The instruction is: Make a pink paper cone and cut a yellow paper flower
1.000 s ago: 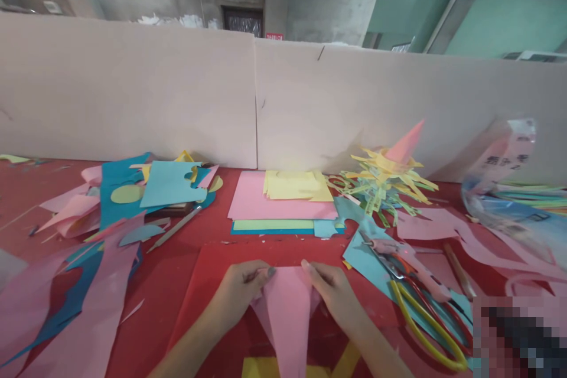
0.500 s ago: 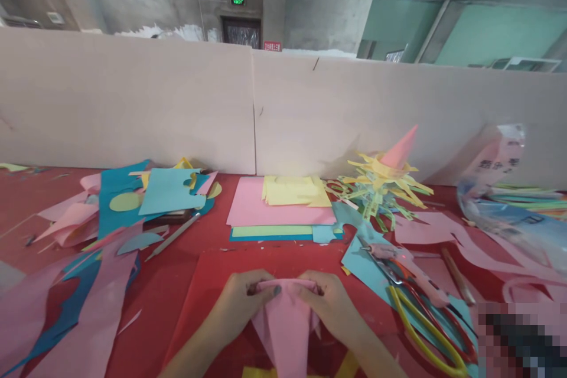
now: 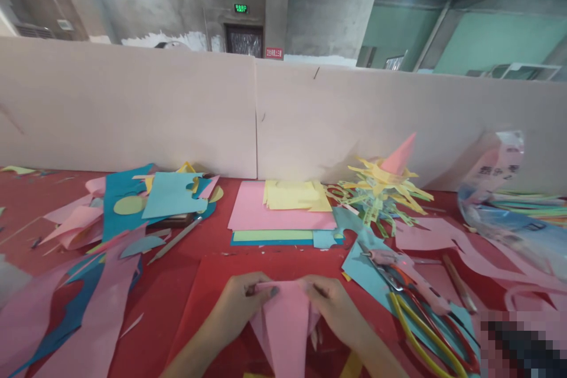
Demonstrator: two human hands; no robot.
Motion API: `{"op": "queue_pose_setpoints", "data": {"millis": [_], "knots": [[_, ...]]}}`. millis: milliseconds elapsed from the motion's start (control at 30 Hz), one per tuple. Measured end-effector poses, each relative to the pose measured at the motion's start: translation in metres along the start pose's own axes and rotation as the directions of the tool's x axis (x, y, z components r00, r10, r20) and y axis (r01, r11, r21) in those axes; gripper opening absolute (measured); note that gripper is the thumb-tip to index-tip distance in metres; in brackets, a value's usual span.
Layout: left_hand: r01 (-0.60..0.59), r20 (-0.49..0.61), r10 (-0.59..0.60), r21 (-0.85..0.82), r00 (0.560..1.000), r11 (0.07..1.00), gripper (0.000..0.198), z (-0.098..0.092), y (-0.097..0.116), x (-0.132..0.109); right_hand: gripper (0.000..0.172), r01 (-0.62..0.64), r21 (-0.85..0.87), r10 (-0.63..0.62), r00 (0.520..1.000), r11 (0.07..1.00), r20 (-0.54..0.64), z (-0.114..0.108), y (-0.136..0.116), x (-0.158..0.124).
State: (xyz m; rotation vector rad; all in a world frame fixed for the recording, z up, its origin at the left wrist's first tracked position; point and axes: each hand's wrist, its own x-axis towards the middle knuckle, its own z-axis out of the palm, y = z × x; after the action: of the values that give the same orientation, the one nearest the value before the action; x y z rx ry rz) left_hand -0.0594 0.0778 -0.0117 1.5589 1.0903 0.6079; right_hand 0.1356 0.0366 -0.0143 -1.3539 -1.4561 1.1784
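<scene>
Both of my hands pinch the top edge of a folded pink paper (image 3: 286, 325) that narrows to a point toward me. My left hand (image 3: 241, 304) grips its left corner with thumb and fingers closed. My right hand (image 3: 332, 304) grips the right corner the same way. The paper lies over a red sheet (image 3: 208, 289) on the red table. A scrap of yellow paper (image 3: 349, 366) shows under my right wrist.
Yellow-handled scissors (image 3: 420, 331) and a pink glue gun (image 3: 407, 274) lie on blue paper to the right. A stack of pink and yellow sheets (image 3: 283, 207) sits ahead. Paper scraps (image 3: 110, 230) cover the left side. A paper cone figure (image 3: 390, 180) and a plastic bag (image 3: 505, 195) stand by the beige partition (image 3: 177, 106).
My hands came closer together on the pink paper's top edge, and the paper has folded narrower. The camera tilted up a little.
</scene>
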Motion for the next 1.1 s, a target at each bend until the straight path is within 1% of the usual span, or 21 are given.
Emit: {"op": "queue_pose_setpoints", "data": {"millis": [67, 200, 267, 367, 400, 433, 467, 533, 600, 667, 733, 800, 867, 967, 1100], "knots": [[-0.026, 0.000, 0.026, 0.020, 1.000, 0.999, 0.039, -0.002, -0.001, 0.002, 0.042, 0.041, -0.020, -0.041, 0.999, 0.999, -0.011, -0.002, -0.002, 0.001], [-0.052, -0.019, 0.053, 0.052, 0.998, 0.997, 0.046, -0.002, -0.005, 0.004, 0.044, 0.026, 0.015, -0.026, 1.000, 1.000, -0.010, -0.002, -0.002, 0.001], [-0.045, -0.020, 0.046, 0.050, 0.999, 0.998, 0.047, -0.002, -0.005, 0.003, 0.046, -0.006, 0.063, 0.006, 1.000, 0.998, 0.009, 0.000, -0.002, 0.001], [-0.030, -0.030, 0.031, 0.017, 0.999, 0.999, 0.046, -0.003, -0.001, 0.002, 0.048, -0.092, 0.162, 0.084, 0.995, 0.982, 0.059, 0.002, -0.001, 0.001], [-0.036, -0.045, 0.035, -0.009, 0.998, 0.999, 0.044, -0.004, 0.000, 0.001, 0.048, -0.107, 0.196, 0.101, 0.994, 0.975, 0.041, 0.003, -0.001, 0.001], [-0.054, -0.075, 0.051, -0.039, 0.996, 0.998, 0.041, -0.005, 0.001, 0.001, 0.047, -0.106, 0.232, 0.110, 0.994, 0.967, -0.004, 0.003, 0.000, 0.001], [-0.076, -0.109, 0.068, -0.071, 0.992, 0.995, 0.038, -0.006, 0.002, 0.001, 0.045, -0.094, 0.265, 0.114, 0.992, 0.960, -0.061, 0.002, 0.000, 0.001], [-0.089, -0.135, 0.076, -0.097, 0.988, 0.991, 0.032, -0.008, 0.003, 0.002, 0.043, -0.060, 0.296, 0.107, 0.983, 0.953, -0.148, 0.001, 0.003, 0.003], [-0.088, -0.126, 0.078, -0.073, 0.989, 0.993, 0.031, -0.008, 0.004, 0.003, 0.042, -0.036, 0.260, 0.080, 0.984, 0.965, -0.160, -0.001, 0.006, 0.004], [-0.073, -0.115, 0.071, -0.018, 0.991, 0.997, 0.036, -0.007, 0.004, 0.003, 0.044, -0.029, 0.173, 0.052, 0.990, 0.984, -0.132, -0.002, 0.007, 0.004], [-0.033, -0.109, 0.036, 0.035, 0.993, 0.999, 0.038, -0.006, 0.005, 0.002, 0.046, -0.025, 0.112, 0.037, 0.994, 0.993, -0.104, -0.002, 0.006, 0.004], [0.013, -0.109, -0.007, 0.058, 0.994, 0.998, 0.039, -0.005, 0.007, 0.001, 0.044, -0.035, 0.106, 0.042, 0.997, 0.994, -0.066, -0.002, 0.002, 0.003], [0.024, -0.121, -0.019, 0.042, 0.992, 0.999, 0.040, -0.005, 0.009, 0.000, 0.042, -0.044, 0.132, 0.049, 0.998, 0.990, -0.040, -0.001, -0.003, 0.001], [0.011, -0.137, -0.012, -0.012, 0.990, 1.000, 0.040, -0.005, 0.012, -0.001, 0.045, -0.046, 0.169, 0.050, 0.999, 0.984, -0.018, 0.000, -0.008, 0.000], [-0.014, -0.143, 0.006, -0.053, 0.990, 0.998, 0.041, -0.004, 0.011, -0.002, 0.045, -0.027, 0.152, 0.032, 0.999, 0.988, -0.030, 0.000, -0.007, 0.000]]}}
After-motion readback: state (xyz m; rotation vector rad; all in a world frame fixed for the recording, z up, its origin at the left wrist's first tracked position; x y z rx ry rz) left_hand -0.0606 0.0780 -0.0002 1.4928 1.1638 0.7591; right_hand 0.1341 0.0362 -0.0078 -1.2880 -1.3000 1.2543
